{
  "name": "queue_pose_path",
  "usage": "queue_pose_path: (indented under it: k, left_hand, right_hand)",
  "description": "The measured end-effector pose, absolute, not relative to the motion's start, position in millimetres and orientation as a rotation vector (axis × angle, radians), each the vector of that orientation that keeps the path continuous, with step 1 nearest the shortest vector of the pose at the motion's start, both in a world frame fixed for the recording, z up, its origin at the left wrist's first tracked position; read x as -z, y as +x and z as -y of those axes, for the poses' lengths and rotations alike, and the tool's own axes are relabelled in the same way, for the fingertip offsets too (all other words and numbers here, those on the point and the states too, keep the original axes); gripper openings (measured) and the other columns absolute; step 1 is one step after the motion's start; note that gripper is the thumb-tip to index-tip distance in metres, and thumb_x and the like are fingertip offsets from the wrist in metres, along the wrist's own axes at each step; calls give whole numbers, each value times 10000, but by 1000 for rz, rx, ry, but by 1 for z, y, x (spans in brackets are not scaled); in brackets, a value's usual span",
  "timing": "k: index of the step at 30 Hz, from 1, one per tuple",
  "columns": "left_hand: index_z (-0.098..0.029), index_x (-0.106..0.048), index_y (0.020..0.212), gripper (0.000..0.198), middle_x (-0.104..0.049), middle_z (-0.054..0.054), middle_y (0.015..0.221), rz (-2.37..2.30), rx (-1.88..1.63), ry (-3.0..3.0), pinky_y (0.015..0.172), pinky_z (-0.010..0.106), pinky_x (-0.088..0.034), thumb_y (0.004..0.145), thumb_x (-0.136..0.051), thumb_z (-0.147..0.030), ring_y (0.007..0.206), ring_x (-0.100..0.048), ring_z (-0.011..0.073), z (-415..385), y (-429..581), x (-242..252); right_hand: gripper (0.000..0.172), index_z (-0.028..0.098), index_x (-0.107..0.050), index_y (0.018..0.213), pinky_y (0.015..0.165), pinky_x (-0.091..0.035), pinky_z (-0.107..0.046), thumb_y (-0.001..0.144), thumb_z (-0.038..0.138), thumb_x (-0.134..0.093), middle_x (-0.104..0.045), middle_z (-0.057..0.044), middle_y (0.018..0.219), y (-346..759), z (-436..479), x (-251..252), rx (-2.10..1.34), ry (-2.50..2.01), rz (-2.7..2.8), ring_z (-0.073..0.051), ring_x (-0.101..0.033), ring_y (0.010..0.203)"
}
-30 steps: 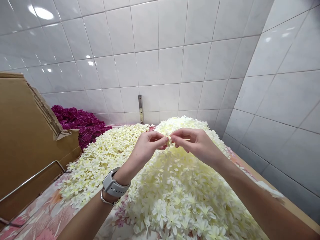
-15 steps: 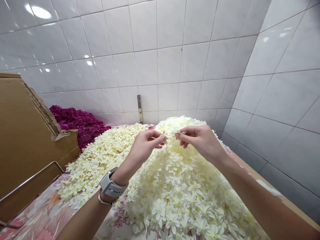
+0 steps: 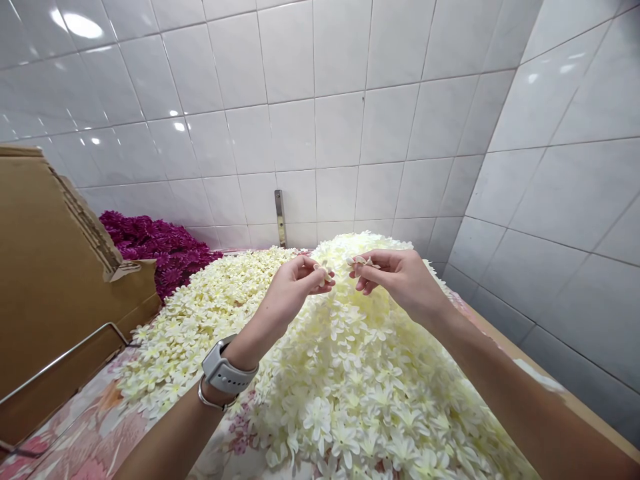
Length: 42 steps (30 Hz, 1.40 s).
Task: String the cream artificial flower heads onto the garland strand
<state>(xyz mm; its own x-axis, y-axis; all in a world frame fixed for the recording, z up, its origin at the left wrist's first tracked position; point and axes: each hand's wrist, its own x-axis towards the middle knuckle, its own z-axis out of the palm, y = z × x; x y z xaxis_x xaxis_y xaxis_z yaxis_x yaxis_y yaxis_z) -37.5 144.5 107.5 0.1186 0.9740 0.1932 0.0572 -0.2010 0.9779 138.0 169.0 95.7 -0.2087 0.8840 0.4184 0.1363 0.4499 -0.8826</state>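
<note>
Above a large heap of white artificial flowers (image 3: pixel 370 373), my two hands face each other with a small gap between them. My left hand (image 3: pixel 297 280) is closed in a pinch on a small white flower (image 3: pixel 324 273). Between the thumb and fingers of my right hand (image 3: pixel 393 273) is another white flower (image 3: pixel 364 261), its petals showing over the fingertips. Both flowers are partly hidden by the fingers. A watch with a pale strap (image 3: pixel 227 373) and a thin bracelet sit on my left wrist.
A smaller-petalled cream flower pile (image 3: pixel 200 313) spreads to the left, with magenta flowers (image 3: pixel 160 250) behind it. A cardboard box (image 3: pixel 60 233) and a metal rod (image 3: pixel 60 360) stand at the left. Tiled walls (image 3: pixel 340 127) close off the back and right. A floral cloth (image 3: pixel 95 433) lies underneath.
My hands stay almost in place. The fingertips have turned slightly, and white petals now show more clearly in both pinches.
</note>
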Motion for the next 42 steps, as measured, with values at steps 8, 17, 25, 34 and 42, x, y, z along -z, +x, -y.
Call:
queue_pose_path:
  k: [8, 17, 25, 34, 42]
  left_hand:
    - [-143, -666, 773, 112, -678, 37, 864, -1017, -1095, 1599, 848, 289, -477, 747, -610, -237, 859, -647, 165, -142, -36, -109]
    - [-124, -686, 680, 199, -675, 50, 707, -1132, -1284, 1666, 721, 305, -514, 676, -683, -322, 701, -627, 172, -145, -41, -104]
    - [-147, -674, 642, 202, -667, 43, 647, -1361, -1287, 1845, 631, 286, -478, 701, -618, -332, 666, -626, 188, -149, -39, -100]
    - [-150, -703, 760, 258, -711, 74, 790, -1621, -1236, 2008, 671, 318, -450, 754, -590, -383, 759, -635, 222, -150, -50, -108]
    - [-164, -722, 886, 304, -714, 80, 932, -1308, -1224, 2107, 735, 308, -484, 737, -638, -414, 854, -637, 214, -148, -45, -103]
  right_hand:
    - [338, 133, -604, 582, 472, -469, -222, 558, 414, -789, -591, -17, 530, 133, -165, -96, -1093, -868, 1615, -123, -579, 500]
    - [288, 140, -663, 726, 602, -505, -213, 721, 428, -673, -629, -36, 730, 135, -163, -101, -1191, -805, 1768, -121, -617, 669]
    - [377, 133, -536, 527, 518, -495, -213, 545, 405, -796, -570, -4, 567, 130, -167, -92, -1082, -931, 1521, -118, -591, 539]
    - [355, 122, -660, 675, 587, -533, -228, 608, 459, -749, -639, -49, 695, 140, -171, -99, -1026, -902, 1501, -139, -629, 642]
    - [337, 124, -628, 643, 532, -517, -224, 562, 409, -789, -632, -39, 614, 127, -162, -92, -1074, -903, 1544, -143, -626, 577]
